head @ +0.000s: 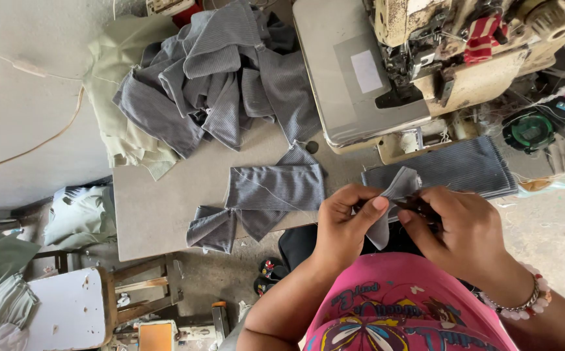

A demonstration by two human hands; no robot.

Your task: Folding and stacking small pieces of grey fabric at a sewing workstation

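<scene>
So I've got a small grey ribbed fabric piece [393, 201] pinched in my left hand [344, 224], thumb and fingertips closed tight on its upper edge, the rest of it hanging down below the pinch. My right hand [461, 237] is right beside it, fingers curled shut around a small dark tool [419, 207], snips I think, though it's mostly hidden so I can't tell for sure. Its tip sits right against the cloth where I'm holding it. Just past my knuckles there's a flat stack of the same grey pieces [464, 168] on the table [159, 208], and the cream-coloured sewing machine [425, 65] beyond that. Off to the left of my grip lies a folded grey piece [272, 188], and further out a big heap of grey cloth [220, 78].
</scene>
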